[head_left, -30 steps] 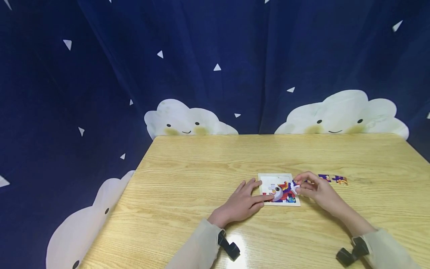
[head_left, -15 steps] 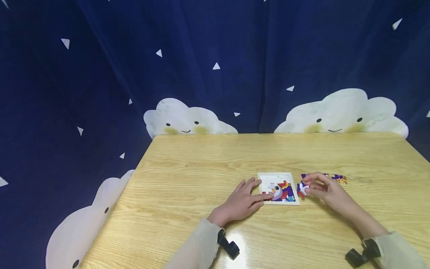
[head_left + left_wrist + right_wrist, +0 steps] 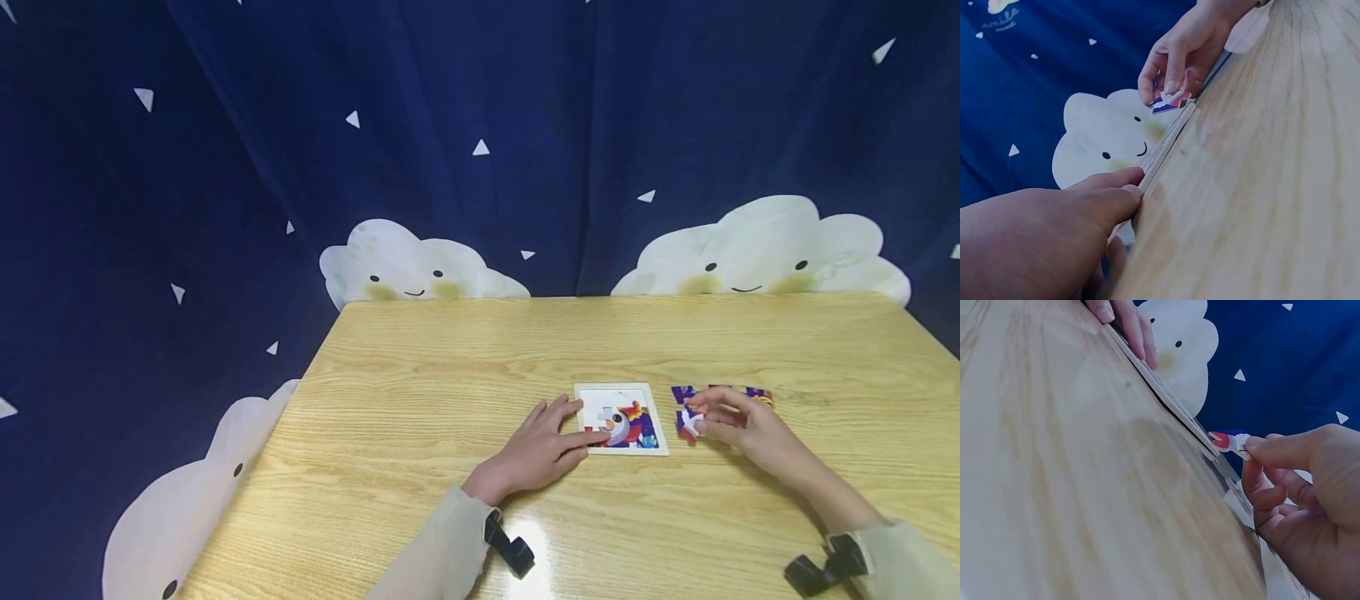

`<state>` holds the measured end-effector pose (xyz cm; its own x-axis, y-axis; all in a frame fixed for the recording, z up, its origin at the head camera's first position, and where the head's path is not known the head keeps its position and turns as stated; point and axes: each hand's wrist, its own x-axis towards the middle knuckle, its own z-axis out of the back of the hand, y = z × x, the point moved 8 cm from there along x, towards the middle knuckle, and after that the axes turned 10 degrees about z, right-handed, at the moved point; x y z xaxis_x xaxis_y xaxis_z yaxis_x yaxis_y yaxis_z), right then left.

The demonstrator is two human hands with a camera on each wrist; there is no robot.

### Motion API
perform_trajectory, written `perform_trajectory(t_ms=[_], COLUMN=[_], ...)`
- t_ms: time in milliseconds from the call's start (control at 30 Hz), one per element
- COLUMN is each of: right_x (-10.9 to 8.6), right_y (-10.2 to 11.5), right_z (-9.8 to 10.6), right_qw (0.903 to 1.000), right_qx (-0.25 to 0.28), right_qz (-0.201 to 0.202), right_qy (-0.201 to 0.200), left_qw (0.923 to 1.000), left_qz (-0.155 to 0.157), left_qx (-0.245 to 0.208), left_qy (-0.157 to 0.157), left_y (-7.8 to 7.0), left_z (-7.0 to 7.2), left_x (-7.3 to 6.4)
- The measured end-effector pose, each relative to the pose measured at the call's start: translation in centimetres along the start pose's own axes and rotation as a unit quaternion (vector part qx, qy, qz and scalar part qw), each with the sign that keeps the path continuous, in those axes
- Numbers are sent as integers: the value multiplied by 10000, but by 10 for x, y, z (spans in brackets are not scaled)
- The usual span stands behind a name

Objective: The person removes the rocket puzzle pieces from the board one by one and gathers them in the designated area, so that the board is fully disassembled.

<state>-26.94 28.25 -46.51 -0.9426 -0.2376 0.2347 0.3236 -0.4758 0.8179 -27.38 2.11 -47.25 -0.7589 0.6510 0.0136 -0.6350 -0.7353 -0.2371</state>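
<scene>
A small jigsaw puzzle in a white frame [image 3: 621,451] lies on the wooden table, with part of a bird picture filled in and bare white backing at its upper left. My left hand [image 3: 534,450] rests at the frame's left side, fingers spread, one fingertip on the picture. Just right of the frame, my right hand [image 3: 750,429] pinches a purple, white and red puzzle piece [image 3: 689,423] between thumb and fingers. The right wrist view shows the piece [image 3: 1230,442] held tilted at the thumb tip. Several loose puzzle pieces [image 3: 682,393] lie behind the right hand, which partly covers them.
The wooden table [image 3: 435,358] extends on all sides of the frame. Behind it hangs a dark blue curtain [image 3: 450,100] with white triangles and smiling clouds. Black straps with small boxes [image 3: 513,550] sit on both wrists.
My right hand has moved right, carrying the puzzle piece from the frame's right edge to above the table beside it. More loose pieces show now. The left hand has stayed in place.
</scene>
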Motion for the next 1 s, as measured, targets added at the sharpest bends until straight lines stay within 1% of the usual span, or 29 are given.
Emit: perform_trajectory(t_ms=[233, 500, 700, 833, 900, 1000], right_x=[0, -1, -1, -1, -1, 0], right_y=[1, 3, 4, 8, 11, 16], right_z=[3, 4, 4, 4, 4, 3], right_qw=[9995, 9988, 9969, 9909, 9843, 9760], right_qx=[-47, -207, -419, -822, -1108, -1422], right_qz=[286, 402, 608, 952, 1229, 1460], right_qy=[-80, -168, -287, -481, -608, -773], left_qw=[10000, 10000, 10000, 9999, 9999, 10000], left_qz=[-4, -2, -27, -40, -36, -30], left_qx=[17, 10, 45, 82, 69, 73], left_qy=[-20, -26, -65, -73, -66, -54], left_y=[0, 0, 0, -1, -1, -1], left_z=[1, 1, 1, 1, 1, 1], left_x=[-1, -1, 0, 0, 0, 0])
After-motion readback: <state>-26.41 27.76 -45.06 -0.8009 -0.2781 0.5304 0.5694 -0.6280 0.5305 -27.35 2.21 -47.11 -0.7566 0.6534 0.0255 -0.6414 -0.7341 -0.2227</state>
